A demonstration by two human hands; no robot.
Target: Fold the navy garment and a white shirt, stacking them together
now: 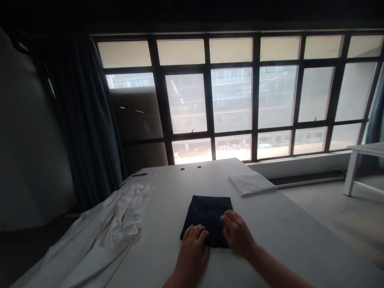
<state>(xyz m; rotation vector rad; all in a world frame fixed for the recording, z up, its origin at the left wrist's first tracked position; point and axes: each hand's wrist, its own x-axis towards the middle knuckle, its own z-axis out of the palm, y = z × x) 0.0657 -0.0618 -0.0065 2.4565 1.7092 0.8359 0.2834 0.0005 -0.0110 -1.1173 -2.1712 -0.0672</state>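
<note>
A dark navy cloth [207, 212], folded into a flat, roughly square shape, lies on the white table [168, 200] in front of me. My left hand [193, 250] rests on its near left part, fingers bent over the near edge. At the right side of the cloth is my right hand [237, 234], its fingers curled and touching the fabric. Whether either hand pinches the fabric is hard to make out. Behind and to the right sits a folded white cloth [252, 183]. Crumpled white fabric [120, 218] spreads along the table's left side.
A pen [140, 174] lies on a paper at the far left of the table. Two round cable holes are near the far edge. Past the table are large windows, a dark curtain [87, 120] at left, and another white table [354, 168] at right.
</note>
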